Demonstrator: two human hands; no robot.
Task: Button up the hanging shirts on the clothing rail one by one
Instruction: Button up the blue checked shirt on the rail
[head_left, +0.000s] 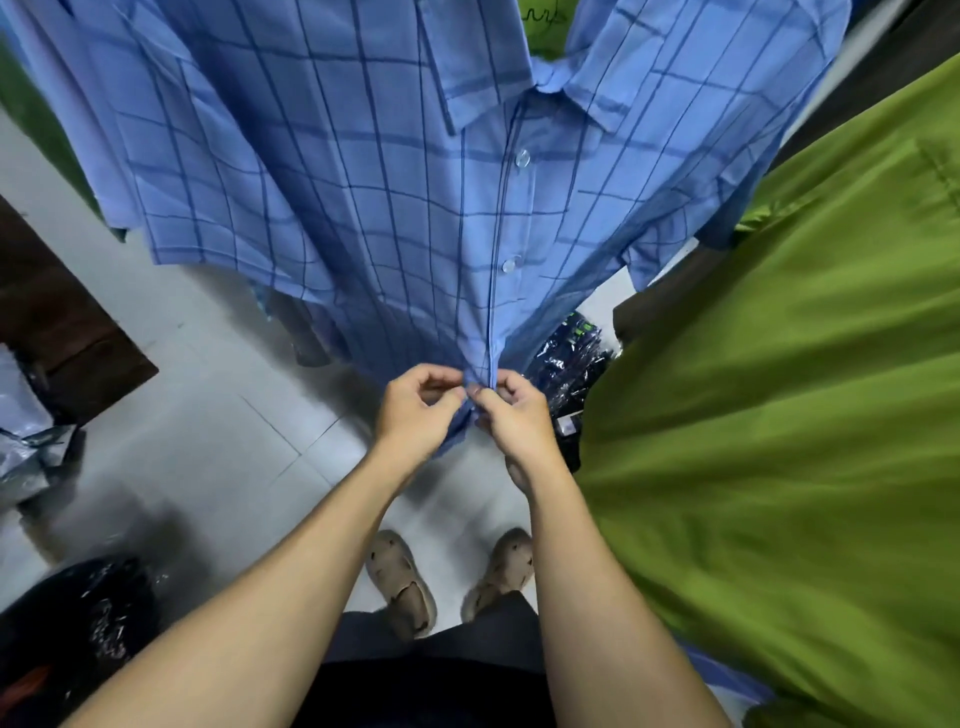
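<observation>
Pinching the placket near the hem, our left hand (421, 410) and right hand (511, 415) meet fingertip to fingertip on the blue checked short-sleeved shirt (363, 182), which hangs at twelve o'clock. We note two clear round buttons (522, 158) fastened above. The one under the fingers is hidden. At three o'clock a plain green shirt (779, 415) hangs, its front unseen; we judge it pending.

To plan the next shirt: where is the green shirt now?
In the head view, the green shirt hangs at the right, beside the blue checked shirt.
</observation>
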